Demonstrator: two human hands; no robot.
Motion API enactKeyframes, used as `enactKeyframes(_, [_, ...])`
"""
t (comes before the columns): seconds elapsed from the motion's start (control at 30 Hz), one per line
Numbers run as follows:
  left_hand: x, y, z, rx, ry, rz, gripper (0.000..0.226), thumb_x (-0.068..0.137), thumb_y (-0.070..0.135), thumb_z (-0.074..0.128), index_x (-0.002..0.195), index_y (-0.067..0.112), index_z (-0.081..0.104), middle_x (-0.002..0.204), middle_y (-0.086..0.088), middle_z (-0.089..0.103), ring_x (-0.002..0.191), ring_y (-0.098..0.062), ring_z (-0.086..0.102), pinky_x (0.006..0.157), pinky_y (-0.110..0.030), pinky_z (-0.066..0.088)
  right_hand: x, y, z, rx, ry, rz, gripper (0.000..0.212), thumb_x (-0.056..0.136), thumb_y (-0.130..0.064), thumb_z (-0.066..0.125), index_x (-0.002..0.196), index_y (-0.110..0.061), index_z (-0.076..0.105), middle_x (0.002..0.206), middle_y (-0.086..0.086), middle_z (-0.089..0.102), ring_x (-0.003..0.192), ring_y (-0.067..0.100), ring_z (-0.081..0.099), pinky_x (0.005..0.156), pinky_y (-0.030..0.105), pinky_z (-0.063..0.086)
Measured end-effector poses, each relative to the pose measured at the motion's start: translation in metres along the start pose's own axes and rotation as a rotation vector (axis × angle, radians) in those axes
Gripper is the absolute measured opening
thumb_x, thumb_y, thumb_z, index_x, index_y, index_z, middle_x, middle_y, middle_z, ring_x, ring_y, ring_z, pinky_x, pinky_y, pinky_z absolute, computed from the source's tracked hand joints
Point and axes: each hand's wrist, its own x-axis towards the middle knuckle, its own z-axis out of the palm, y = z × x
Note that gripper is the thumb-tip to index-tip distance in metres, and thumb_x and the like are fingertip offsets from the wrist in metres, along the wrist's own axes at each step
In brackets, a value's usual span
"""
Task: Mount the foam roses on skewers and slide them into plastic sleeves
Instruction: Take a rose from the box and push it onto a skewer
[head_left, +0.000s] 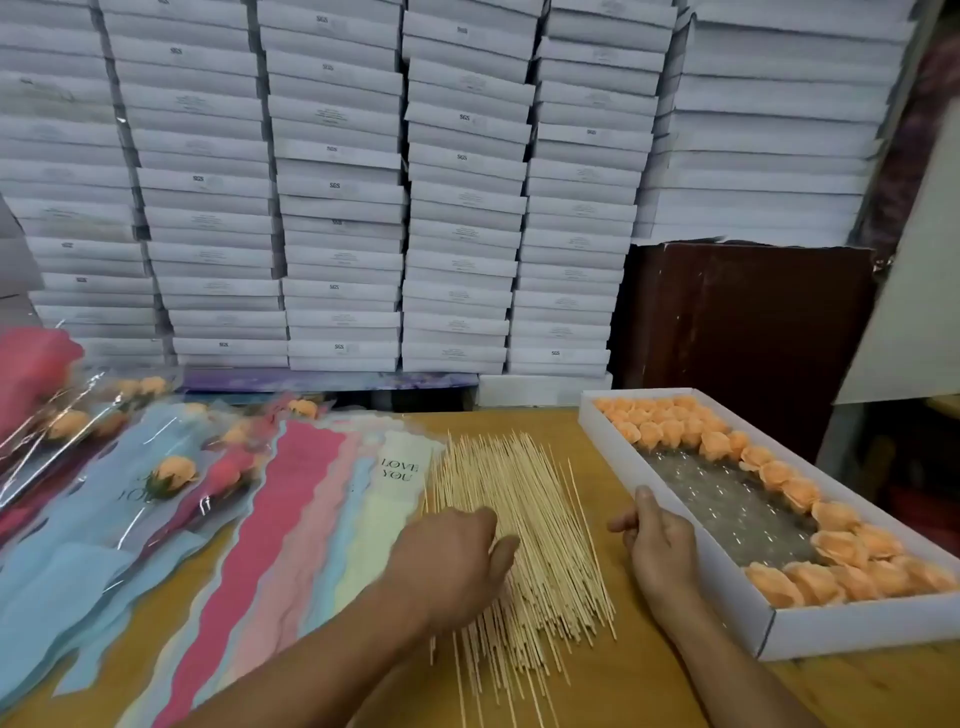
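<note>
A loose pile of bamboo skewers (524, 499) lies on the wooden table in the middle. My left hand (457, 551) rests on top of the pile, palm down; its fingertips are hidden under the hand and slightly blurred. My right hand (657, 545) sits beside the near left wall of a white box (675, 525), thumb straight along the wall, fingers loosely curled, holding nothing I can see. Orange foam roses (831, 551) line the box's far end and right side. Coloured plastic sleeves (306, 499) are fanned out to the left, one printed "LOVE YOU" (399, 470).
Finished roses in sleeves (176, 475) lie at the far left of the table. A wall of stacked white flat boxes (343, 197) fills the background. A dark brown board (743, 332) stands behind the rose box. Bubble wrap (727, 499) lines the box's bare bottom.
</note>
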Motion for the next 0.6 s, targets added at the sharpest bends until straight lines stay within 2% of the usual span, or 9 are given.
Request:
enactKeyframes(0.07, [0.017, 0.003, 0.01, -0.167, 0.119, -0.095, 0.037, 0.102, 0.052, 0.036, 0.092, 0.023, 0.055, 0.08, 0.004, 0.065, 0.074, -0.018, 0.062, 0.071, -0.036, 0.054, 0.0, -0.001, 0.0, 0.012, -0.015, 0.011, 0.06, 0.108, -0.039, 0.041, 0.062, -0.012, 0.071, 0.044, -0.005, 0.045, 0.05, 0.019, 0.047, 0.059, 0.033, 0.037])
enactKeyframes(0.17, [0.028, 0.012, 0.028, -0.237, 0.256, -0.125, 0.029, 0.102, 0.047, 0.037, 0.089, 0.026, 0.051, 0.075, 0.007, 0.061, 0.069, -0.013, 0.059, 0.066, -0.035, 0.051, -0.001, -0.001, 0.003, 0.031, -0.04, -0.006, 0.058, 0.107, -0.036, 0.043, 0.061, -0.013, 0.071, 0.044, -0.004, 0.045, 0.048, 0.017, 0.045, 0.059, 0.032, 0.036])
enactKeyframes(0.27, [0.027, 0.009, 0.048, -0.258, 0.273, -0.119, 0.026, 0.102, 0.046, 0.037, 0.09, 0.027, 0.05, 0.076, 0.009, 0.061, 0.067, -0.011, 0.058, 0.065, -0.034, 0.05, 0.001, 0.003, 0.002, 0.006, -0.057, -0.021, 0.056, 0.106, -0.036, 0.044, 0.061, -0.016, 0.071, 0.045, -0.005, 0.042, 0.043, 0.009, 0.041, 0.056, 0.029, 0.033])
enactKeyframes(0.37, [0.027, 0.007, 0.058, -0.282, 0.296, -0.082, 0.021, 0.101, 0.047, 0.039, 0.09, 0.03, 0.045, 0.074, 0.011, 0.058, 0.064, -0.009, 0.053, 0.061, -0.03, 0.043, -0.001, 0.0, 0.004, -0.003, -0.099, -0.051, 0.05, 0.105, -0.033, 0.046, 0.064, -0.02, 0.071, 0.05, 0.001, 0.04, 0.048, 0.017, 0.04, 0.057, 0.031, 0.033])
enactKeyframes(0.47, [0.024, 0.008, 0.06, -0.386, 0.306, -0.054, 0.019, 0.1, 0.046, 0.046, 0.086, 0.032, 0.045, 0.062, 0.012, 0.051, 0.055, -0.007, 0.048, 0.055, -0.026, 0.037, -0.003, -0.006, 0.004, -0.008, -0.12, -0.08, 0.039, 0.104, -0.028, 0.049, 0.072, -0.022, 0.071, 0.05, -0.006, 0.042, 0.051, 0.013, 0.04, 0.058, 0.031, 0.035])
enactKeyframes(0.53, [0.022, 0.008, 0.062, -0.437, 0.302, -0.064, 0.02, 0.098, 0.045, 0.05, 0.083, 0.033, 0.046, 0.055, 0.011, 0.048, 0.051, -0.006, 0.047, 0.05, -0.019, 0.031, -0.006, -0.008, 0.004, -0.02, -0.1, -0.115, 0.033, 0.104, -0.024, 0.052, 0.077, -0.027, 0.071, 0.05, -0.011, 0.048, 0.049, 0.006, 0.041, 0.054, 0.027, 0.036])
enactKeyframes(0.6, [0.023, 0.007, 0.064, -0.471, 0.3, -0.087, 0.021, 0.096, 0.043, 0.054, 0.08, 0.034, 0.045, 0.052, 0.01, 0.046, 0.051, -0.006, 0.048, 0.048, -0.017, 0.028, -0.007, -0.019, 0.002, -0.005, -0.076, -0.15, 0.026, 0.102, -0.024, 0.054, 0.086, -0.035, 0.071, 0.051, -0.01, 0.05, 0.046, 0.004, 0.04, 0.047, 0.02, 0.032])
